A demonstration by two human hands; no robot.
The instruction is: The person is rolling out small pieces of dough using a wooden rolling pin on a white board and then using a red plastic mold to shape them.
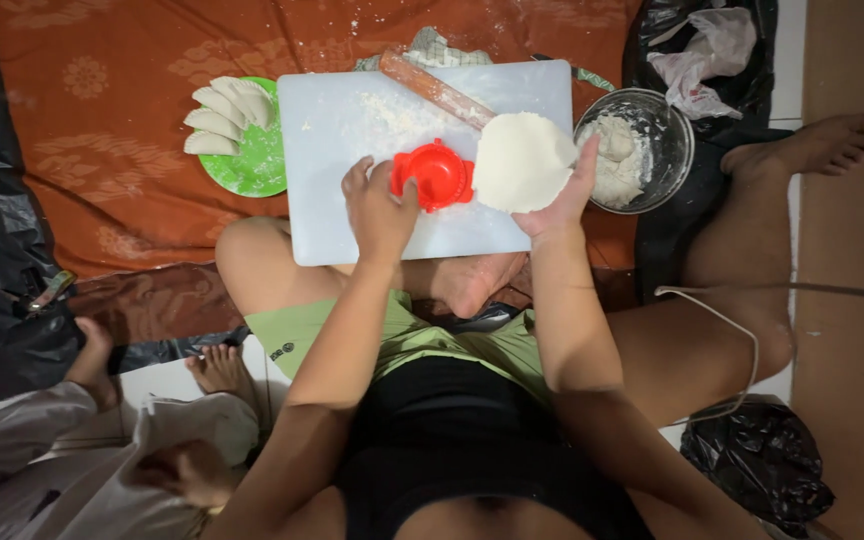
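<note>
Left hand: my left hand [380, 212] grips the red dumpling press [435, 175], fingers curled round its near edge, thumb against its side.
Press: sits on the white cutting board [352, 220], about mid-board, just left of the dough round.
Right hand: my right hand [564, 200] holds a flat dough round [522, 161] spread on the open palm, fingers propping its right edge.
Dough round: pale, thin, near circular; raised over the board's right part, its left edge just beside the press.
Board: dusted with flour [397, 115] toward the far side; lies across my knees on the orange cloth [102, 180].
Rolling pin: wooden rolling pin [437, 90] lies slantwise on the board's far edge, just behind the dough round.
Bowl: glass bowl [664, 120] with lump dough, right of the board, near my right hand.
Plate: green plate [252, 170] left of the board, with folded dumplings [220, 115] stacked on its far-left side.
Other: another person's feet [222, 365] at lower left, well apart from my hands.
</note>
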